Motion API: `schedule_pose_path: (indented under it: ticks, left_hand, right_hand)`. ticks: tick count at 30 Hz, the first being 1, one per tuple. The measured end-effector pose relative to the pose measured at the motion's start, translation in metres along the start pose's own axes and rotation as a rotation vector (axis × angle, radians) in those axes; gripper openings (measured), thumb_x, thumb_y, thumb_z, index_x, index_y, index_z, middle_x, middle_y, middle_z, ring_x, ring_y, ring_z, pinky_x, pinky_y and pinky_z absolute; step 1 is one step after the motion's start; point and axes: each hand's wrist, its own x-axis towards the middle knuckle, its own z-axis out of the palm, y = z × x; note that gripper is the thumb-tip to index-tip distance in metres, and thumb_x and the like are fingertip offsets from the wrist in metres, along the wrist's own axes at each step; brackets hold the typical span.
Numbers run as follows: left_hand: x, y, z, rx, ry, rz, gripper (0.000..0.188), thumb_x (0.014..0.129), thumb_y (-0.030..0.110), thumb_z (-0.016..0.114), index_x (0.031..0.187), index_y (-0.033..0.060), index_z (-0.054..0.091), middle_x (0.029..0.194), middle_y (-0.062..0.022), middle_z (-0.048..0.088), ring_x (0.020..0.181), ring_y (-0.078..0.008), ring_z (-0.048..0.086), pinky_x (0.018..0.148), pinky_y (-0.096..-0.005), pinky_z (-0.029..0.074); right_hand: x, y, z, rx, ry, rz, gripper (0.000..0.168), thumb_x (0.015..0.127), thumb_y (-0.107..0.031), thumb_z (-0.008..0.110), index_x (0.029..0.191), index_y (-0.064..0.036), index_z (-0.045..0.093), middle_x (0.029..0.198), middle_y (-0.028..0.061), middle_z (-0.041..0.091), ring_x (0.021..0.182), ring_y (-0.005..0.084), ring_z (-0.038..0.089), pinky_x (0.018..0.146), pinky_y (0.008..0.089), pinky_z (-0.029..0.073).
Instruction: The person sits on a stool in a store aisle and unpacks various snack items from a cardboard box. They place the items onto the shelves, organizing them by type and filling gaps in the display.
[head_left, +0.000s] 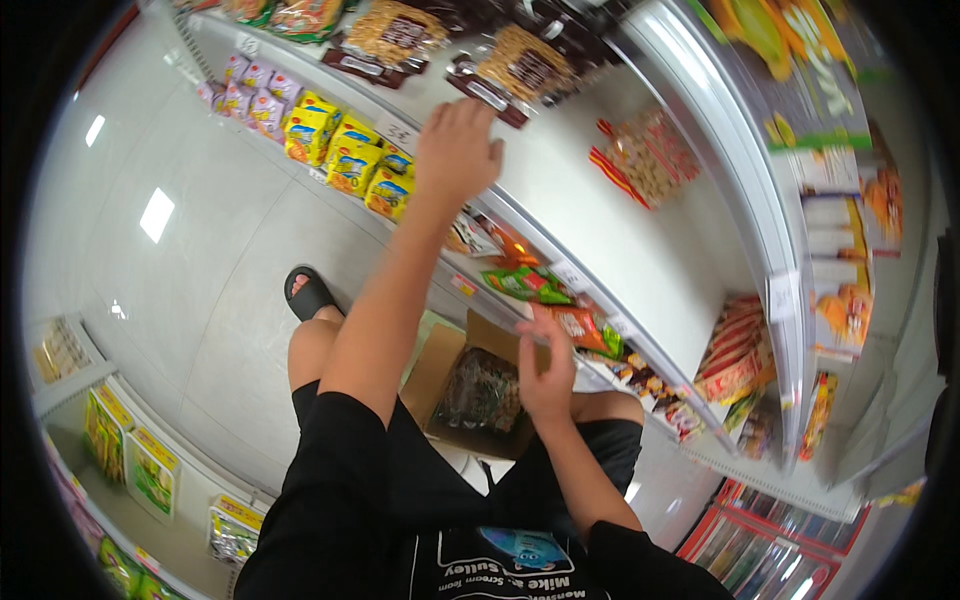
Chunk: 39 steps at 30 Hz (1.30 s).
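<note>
My left hand (459, 150) reaches over a white shelf (592, 232), back of the hand upward. Its fingertips overlap the near edge of a clear and brown bag of tan snacks (525, 67); whether they grip it is hidden. A similar bag (394, 34) lies to its left. My right hand (547, 367) hovers above the right side of an open cardboard box (431, 360), fingers apart and nothing in them. Inside the box, between my knees, are dark clear-wrapped packages (480, 390). A red and clear bag of round tan pieces (645, 157) rests farther right on the shelf.
Yellow snack packs (352, 154) and purple packs (259, 94) line a lower shelf, with orange and green bags (577, 326) along it. Price tags (397, 131) edge the shelf. Another shelf unit (180, 525) stands behind on the left. Red-framed cases (757, 547) stand at lower right.
</note>
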Motion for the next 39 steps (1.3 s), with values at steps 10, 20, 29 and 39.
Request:
schedule_pose_path:
  ticks: [10, 20, 29, 39]
  left_hand:
    - [-0.013, -0.003, 0.0, 0.122, -0.034, 0.088, 0.034, 0.094, 0.038, 0.054, 0.119, 0.0188, 0.065, 0.126, 0.0007, 0.062, 0.118, -0.0212, 0.057, 0.109, -0.0439, 0.033]
    - [-0.03, -0.01, -0.008, 0.191, -0.228, 0.188, 0.048, 0.102, 0.043, 0.032, 0.138, 0.0191, 0.053, 0.146, 0.0005, 0.048, 0.139, -0.0171, 0.039, 0.119, -0.0463, 0.013]
    - [-0.051, -0.01, -0.021, 0.175, -0.312, 0.18, 0.056, 0.101, 0.047, 0.032, 0.147, 0.0162, 0.039, 0.152, -0.0029, 0.04, 0.143, -0.0223, 0.032, 0.118, -0.0506, 0.013]
    - [-0.124, -0.017, -0.065, -0.004, -0.503, 0.143, 0.062, 0.099, 0.039, 0.049, 0.145, -0.0001, 0.036, 0.145, -0.0221, 0.044, 0.136, -0.0387, 0.04, 0.113, -0.0498, 0.026]
  right_hand:
    - [-0.225, 0.054, -0.023, 0.09, -0.571, 0.601, 0.03, 0.088, -0.014, 0.061, 0.118, -0.008, 0.062, 0.104, 0.0138, 0.068, 0.101, 0.0327, 0.063, 0.088, 0.0398, 0.05]
    - [-0.241, 0.067, -0.014, 0.125, -0.542, 0.637, 0.03, 0.088, -0.02, 0.059, 0.116, -0.008, 0.063, 0.108, 0.0158, 0.066, 0.104, 0.0342, 0.061, 0.089, 0.0416, 0.05]
    - [-0.245, 0.07, -0.01, 0.129, -0.549, 0.587, 0.031, 0.087, -0.021, 0.057, 0.115, -0.008, 0.065, 0.103, 0.015, 0.068, 0.101, 0.033, 0.063, 0.089, 0.0422, 0.05]
    - [-0.224, 0.073, 0.003, 0.137, -0.78, 0.499, 0.039, 0.086, -0.027, 0.06, 0.12, -0.009, 0.063, 0.112, 0.017, 0.066, 0.106, 0.0351, 0.061, 0.092, 0.0439, 0.049]
